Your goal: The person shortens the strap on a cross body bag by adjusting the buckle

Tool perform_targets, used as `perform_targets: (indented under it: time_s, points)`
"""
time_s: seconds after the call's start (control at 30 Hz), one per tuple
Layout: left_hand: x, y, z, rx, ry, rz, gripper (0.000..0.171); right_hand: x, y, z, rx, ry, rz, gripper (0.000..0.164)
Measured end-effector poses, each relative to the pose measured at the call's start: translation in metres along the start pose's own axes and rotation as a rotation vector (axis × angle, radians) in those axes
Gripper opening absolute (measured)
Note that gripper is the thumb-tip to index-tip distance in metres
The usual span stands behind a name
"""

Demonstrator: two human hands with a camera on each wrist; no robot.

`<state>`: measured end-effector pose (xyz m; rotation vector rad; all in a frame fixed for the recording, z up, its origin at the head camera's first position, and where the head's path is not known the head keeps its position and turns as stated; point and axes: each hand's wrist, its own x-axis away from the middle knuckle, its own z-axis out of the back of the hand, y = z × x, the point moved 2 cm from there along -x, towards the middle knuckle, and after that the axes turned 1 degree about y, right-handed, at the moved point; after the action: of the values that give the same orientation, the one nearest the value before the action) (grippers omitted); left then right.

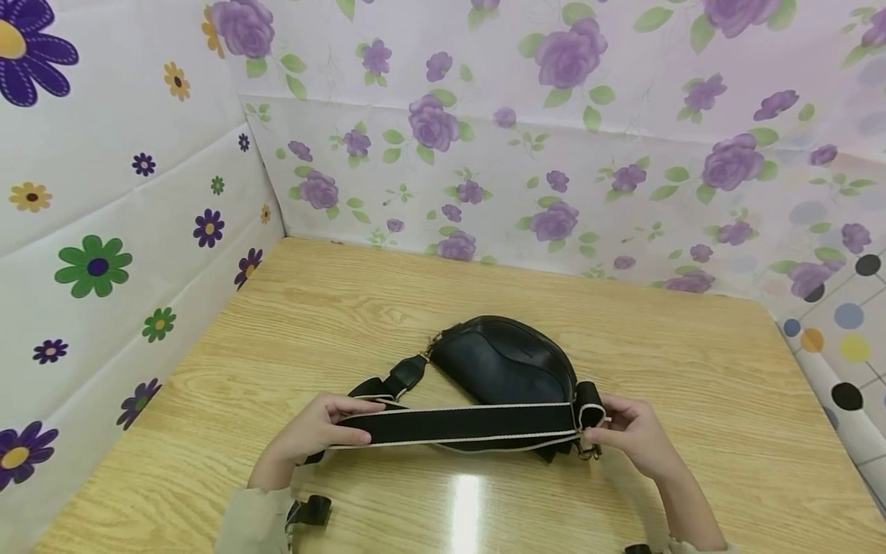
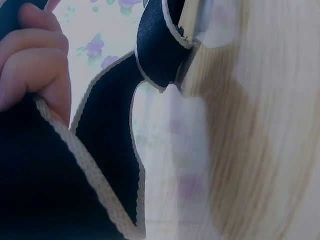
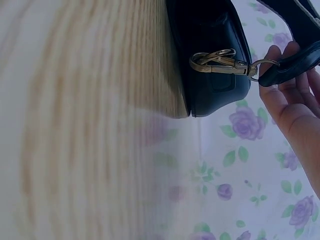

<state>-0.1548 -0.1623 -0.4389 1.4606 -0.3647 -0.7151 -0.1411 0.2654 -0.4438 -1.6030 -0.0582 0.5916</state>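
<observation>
A black crescent-shaped shoulder bag (image 1: 505,358) lies on the wooden table in the head view. Its wide black strap (image 1: 471,425), edged in white, is stretched level in front of it between both hands. My left hand (image 1: 321,431) pinches the strap at the left, thumb and fingers on either face. At the other end my right hand (image 1: 637,435) holds the strap near its looped end. In the right wrist view the fingers grip a leather strap tab (image 3: 287,67), joined by a brass snap hook (image 3: 220,65) to the bag's end. Part of the strap is hidden behind the stretched length.
The wooden table (image 1: 332,300) extends around the bag. A flower-printed cloth (image 1: 484,169) hangs along its back edge, and another patterned sheet (image 1: 124,323) lines the left side. Black wrist bands (image 1: 314,510) show at the bottom of the head view.
</observation>
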Motion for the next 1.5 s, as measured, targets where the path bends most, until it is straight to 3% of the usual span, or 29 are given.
perform_targets:
  time_s: [0.23,0.9,1.17,1.5]
  points:
    - [0.002,0.001,0.003,0.031,-0.009,0.015,0.038,0.000,0.000,0.001,-0.019,-0.014,0.025,0.050]
    - [0.005,-0.002,0.009,-0.018,-0.023,-0.015,0.036,0.001,0.000,0.001,-0.011,-0.001,0.022,0.049]
    - [0.011,-0.004,0.014,0.003,-0.007,0.029,0.036,0.003,-0.002,0.004,-0.018,0.013,0.013,0.047]
    - [0.015,-0.003,0.018,-0.004,-0.016,0.020,0.035,0.003,-0.002,0.005,-0.046,-0.020,0.017,0.045]
